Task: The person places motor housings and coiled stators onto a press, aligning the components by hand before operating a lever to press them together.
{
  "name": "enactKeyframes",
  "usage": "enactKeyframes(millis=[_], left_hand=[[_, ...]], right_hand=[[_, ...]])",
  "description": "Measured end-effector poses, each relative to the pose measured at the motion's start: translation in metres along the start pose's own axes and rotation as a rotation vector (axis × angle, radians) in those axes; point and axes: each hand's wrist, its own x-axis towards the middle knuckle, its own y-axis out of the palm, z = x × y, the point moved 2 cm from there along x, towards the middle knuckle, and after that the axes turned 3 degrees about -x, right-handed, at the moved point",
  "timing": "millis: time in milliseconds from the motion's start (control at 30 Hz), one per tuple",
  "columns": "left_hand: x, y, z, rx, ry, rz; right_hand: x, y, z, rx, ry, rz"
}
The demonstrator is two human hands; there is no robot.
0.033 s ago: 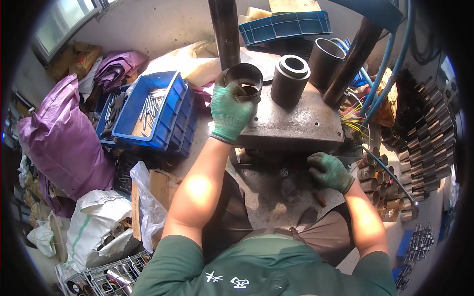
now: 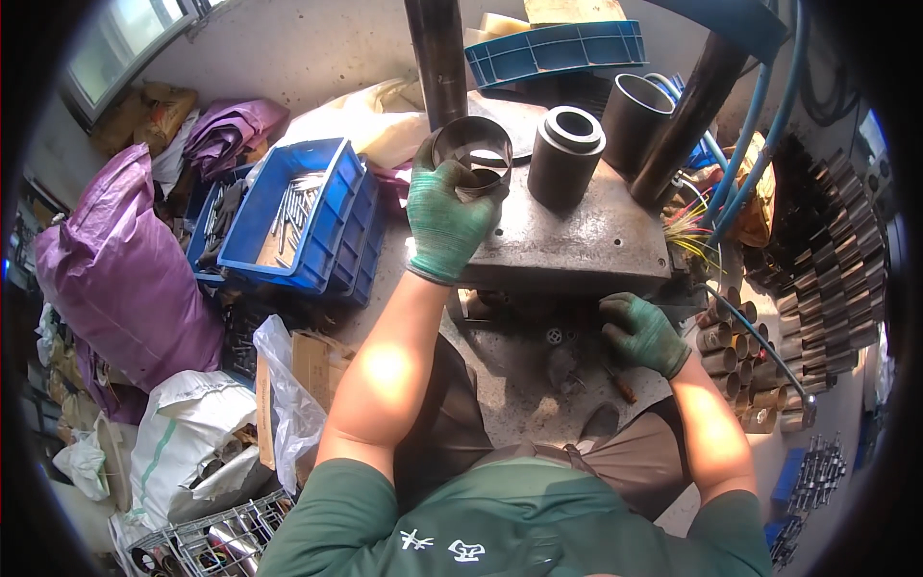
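Left hand (image 2: pixel 444 223), in a green glove, is closed around the side of a thin-walled metal ring (image 2: pixel 472 154) that stands on the left end of the steel surface (image 2: pixel 577 245); fingers wrap the near wall, thumb side toward the person. A second, smaller ring seems to sit inside it, though the view is too tight to be sure. Just right of the ring stands a dark, thick-walled cylinder (image 2: pixel 565 156) with a stepped top, and beyond that a taller dark tube (image 2: pixel 635 120) leaning against an upright post. Right hand (image 2: pixel 639 332), also gloved in green, rests low at the front edge of the surface, fingers curled; cannot tell whether it grips anything. Short brass-coloured tubes (image 2: pixel 745 370) lie stacked to the right of that hand. To the left, a blue crate (image 2: pixel 332 226) holds long metal pins, with a purple sack (image 2: pixel 120 274) beside it. Another blue tray (image 2: pixel 558 48) lies at the back.
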Motion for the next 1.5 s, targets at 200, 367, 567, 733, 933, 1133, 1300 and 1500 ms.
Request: enactKeyframes(millis=[200, 367, 567, 733, 933, 1133, 1300, 1500], left_hand=[[-0.023, 0.015, -0.036, -1.201, -0.657, -0.156], [-0.061, 0.056, -0.054, -1.768, -1.351, 0.05], [-0.081, 0.081, -0.06, -1.772, -1.557, 0.185], [-0.079, 0.085, -0.067, -1.688, -1.597, 0.159], [-0.075, 0.082, -0.075, -1.68, -1.515, 0.18], [-0.069, 0.068, -0.085, -1.254, -0.884, 0.343], [-0.085, 0.079, -0.096, -0.839, -0.341, 0.433], [-0.1, 0.087, -0.096, -0.852, -0.208, 0.475]], right_hand=[[0.018, -0.018, 0.023, 0.523, 0.454, -0.082], [0.02, -0.002, 0.017, 0.456, 0.14, -0.296], [0.025, -0.016, 0.039, 0.653, 0.313, -0.186], [0.02, -0.032, 0.039, 0.664, 0.325, -0.204], [0.009, -0.038, 0.03, 0.79, 0.409, -0.363], [0.002, -0.043, 0.026, 0.916, 0.395, -0.75], [-0.004, -0.048, 0.03, 0.914, 0.372, -0.774], [-0.004, -0.055, 0.041, 0.749, 0.322, -0.686]])
